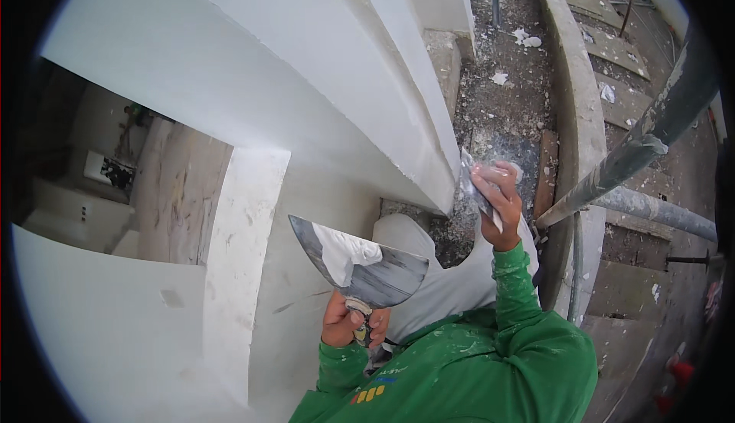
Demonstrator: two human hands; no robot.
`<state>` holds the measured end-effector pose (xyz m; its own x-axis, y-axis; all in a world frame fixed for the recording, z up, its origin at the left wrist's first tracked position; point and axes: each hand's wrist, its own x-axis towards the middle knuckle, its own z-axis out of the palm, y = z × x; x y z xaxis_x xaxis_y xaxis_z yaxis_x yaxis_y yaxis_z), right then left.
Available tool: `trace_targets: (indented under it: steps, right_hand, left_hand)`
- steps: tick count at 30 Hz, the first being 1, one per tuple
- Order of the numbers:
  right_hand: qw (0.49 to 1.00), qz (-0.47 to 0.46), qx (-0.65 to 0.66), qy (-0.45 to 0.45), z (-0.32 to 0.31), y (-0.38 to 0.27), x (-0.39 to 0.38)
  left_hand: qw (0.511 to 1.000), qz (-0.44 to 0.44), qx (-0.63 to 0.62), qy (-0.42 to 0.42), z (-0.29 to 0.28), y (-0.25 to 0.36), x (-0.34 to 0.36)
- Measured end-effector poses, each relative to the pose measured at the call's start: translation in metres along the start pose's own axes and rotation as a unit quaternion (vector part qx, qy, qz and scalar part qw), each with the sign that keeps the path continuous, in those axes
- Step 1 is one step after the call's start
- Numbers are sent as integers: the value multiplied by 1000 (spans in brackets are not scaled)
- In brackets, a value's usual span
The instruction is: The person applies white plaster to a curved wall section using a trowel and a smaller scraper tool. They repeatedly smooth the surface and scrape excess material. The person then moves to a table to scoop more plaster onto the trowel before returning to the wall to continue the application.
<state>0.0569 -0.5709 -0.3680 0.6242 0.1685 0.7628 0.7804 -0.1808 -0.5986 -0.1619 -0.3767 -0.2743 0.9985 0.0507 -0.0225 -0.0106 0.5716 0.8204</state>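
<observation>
My left hand [337, 321] is closed around the handle of a broad putty knife [394, 276]. Its wide grey blade points up and away from me, with a thick lump of white putty [346, 253] on the left half. Farther forward and to the right, my right hand [501, 193] grips a narrower, putty-smeared scraper [465, 169], mostly covered by the fingers. White putty coats those fingers too. The scraper's tip is close to the lower end of a white wall edge [440, 186]; whether it touches cannot be made out.
Left of me, a white wall [115, 323] surrounds an opening with a pale sill [249, 216]. My knees, in pale trousers [429, 293], are close to the wall. A concrete curb [570, 78], metal scaffold pipes [635, 155] and planks [632, 293] lie to the right. Putty scraps [527, 39] dot the dirty ledge.
</observation>
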Motion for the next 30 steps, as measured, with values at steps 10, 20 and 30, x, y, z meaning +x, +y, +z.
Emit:
trace_targets:
  steps: [10,20,30]
  right_hand:
    - [951,-55,302,-34,-46,-102,43]
    - [937,-287,-194,43,-82,-106,106]
    - [917,-307,-240,-79,-62,-111,127]
  left_hand:
    - [946,-200,-72,-245,20,15,51]
    - [905,-97,415,18,44,88,36]
    - [928,157,276,196,59,95,5]
